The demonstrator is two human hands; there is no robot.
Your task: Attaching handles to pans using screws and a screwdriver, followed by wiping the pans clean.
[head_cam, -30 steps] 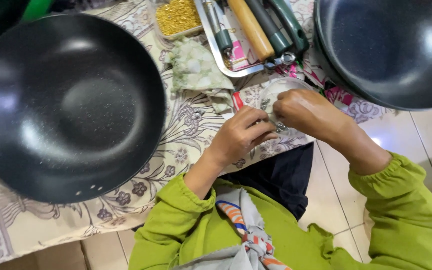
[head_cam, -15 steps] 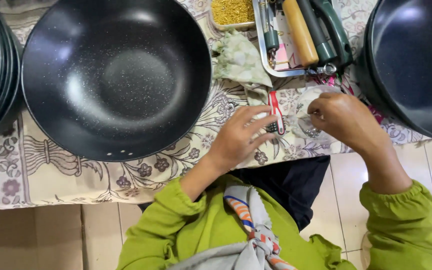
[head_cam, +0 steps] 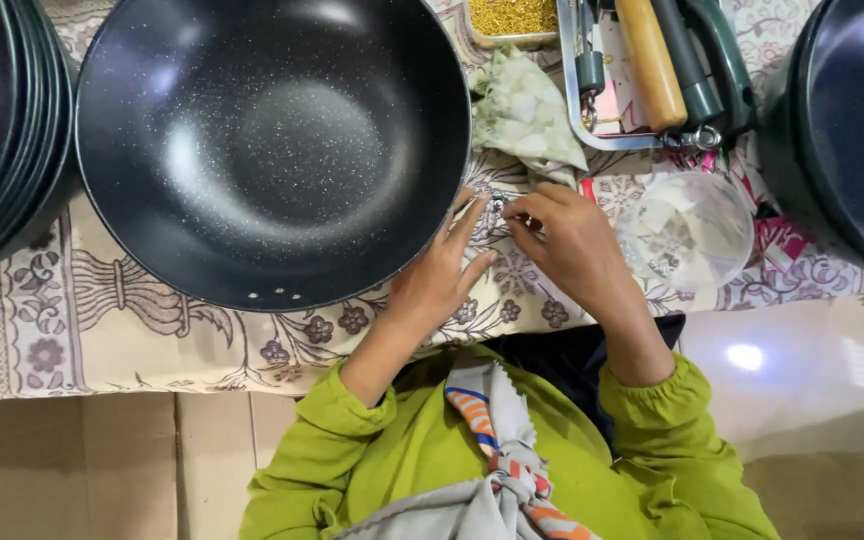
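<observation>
Even, bright indoor light, seemingly from overhead. Soft white glare patches on inside of speckled black wok (head_cam: 272,150); sharper hotspot on glossy floor tile (head_cam: 747,357). Shadows faint, short under hands. Centre sharp; stacked pans (head_cam: 2,130) at left edge slightly soft, mild wide-angle bowing at frame edges.

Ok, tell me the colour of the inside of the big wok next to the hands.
Black with fine white speckles, seen in the head view: wok.
</observation>
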